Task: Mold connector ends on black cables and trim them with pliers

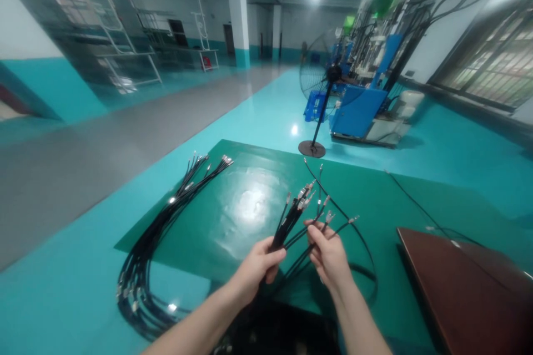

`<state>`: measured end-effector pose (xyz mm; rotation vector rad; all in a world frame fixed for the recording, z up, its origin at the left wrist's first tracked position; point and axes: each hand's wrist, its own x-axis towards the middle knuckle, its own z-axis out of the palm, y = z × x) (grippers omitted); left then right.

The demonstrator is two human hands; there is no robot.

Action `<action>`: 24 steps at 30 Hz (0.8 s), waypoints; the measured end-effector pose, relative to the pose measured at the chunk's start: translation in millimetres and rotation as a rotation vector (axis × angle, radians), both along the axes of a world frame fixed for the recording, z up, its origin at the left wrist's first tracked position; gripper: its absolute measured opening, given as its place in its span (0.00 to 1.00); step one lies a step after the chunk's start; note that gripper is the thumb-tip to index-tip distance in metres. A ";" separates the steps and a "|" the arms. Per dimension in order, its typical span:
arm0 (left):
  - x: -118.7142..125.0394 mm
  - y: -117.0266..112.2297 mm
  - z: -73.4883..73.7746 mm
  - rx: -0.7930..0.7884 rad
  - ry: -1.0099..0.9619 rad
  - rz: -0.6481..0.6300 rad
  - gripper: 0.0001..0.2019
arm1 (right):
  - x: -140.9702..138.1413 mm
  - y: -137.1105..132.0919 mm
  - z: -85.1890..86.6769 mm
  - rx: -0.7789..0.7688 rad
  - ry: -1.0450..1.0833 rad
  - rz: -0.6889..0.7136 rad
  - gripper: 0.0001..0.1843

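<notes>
My left hand (261, 264) is closed around a bundle of black cables (288, 224), whose metal end fittings point up and away from me. Just right of it, my right hand (330, 258) has its thumb and fingers pinched on a thin black cable near the bundle's loose ends. Several separate cable ends fan out around my right fingers. One longer black cable (361, 231) curves behind that hand on the green tabletop (187, 249). The lower part of the held bundle is hidden by my hands and the dark shadow beneath them.
A second cable bundle (144, 255) lies over the left table edge, its lower loop hanging down. At right sits a brown board (462, 283), with a thin cable (420, 205) across it. Beyond the table stand a black pedestal fan (320, 113) and a blue machine (358, 111).
</notes>
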<state>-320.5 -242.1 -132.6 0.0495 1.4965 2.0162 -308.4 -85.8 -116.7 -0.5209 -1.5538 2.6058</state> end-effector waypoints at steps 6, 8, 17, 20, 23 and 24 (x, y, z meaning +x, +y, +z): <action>5.4 1.0 -6.5 -0.070 0.054 0.085 0.12 | -2.3 -1.4 -5.3 0.033 -0.037 -0.019 0.18; 6.6 0.3 -5.4 -0.091 0.068 0.114 0.12 | -1.3 1.3 -6.7 0.045 -0.044 -0.011 0.18; 3.1 -5.9 7.6 -0.073 0.146 0.251 0.10 | 5.9 3.9 -16.6 0.122 -0.080 -0.002 0.19; 4.5 -2.2 1.2 -0.063 0.127 0.172 0.11 | 6.3 -2.9 -15.3 0.140 -0.095 0.015 0.21; 5.2 -1.1 -4.5 -0.049 0.077 0.156 0.11 | 5.5 -6.9 -12.4 0.142 -0.113 0.039 0.22; 5.1 -1.4 -5.2 -0.044 0.068 0.156 0.11 | 5.2 -7.4 -11.7 0.139 -0.116 0.043 0.22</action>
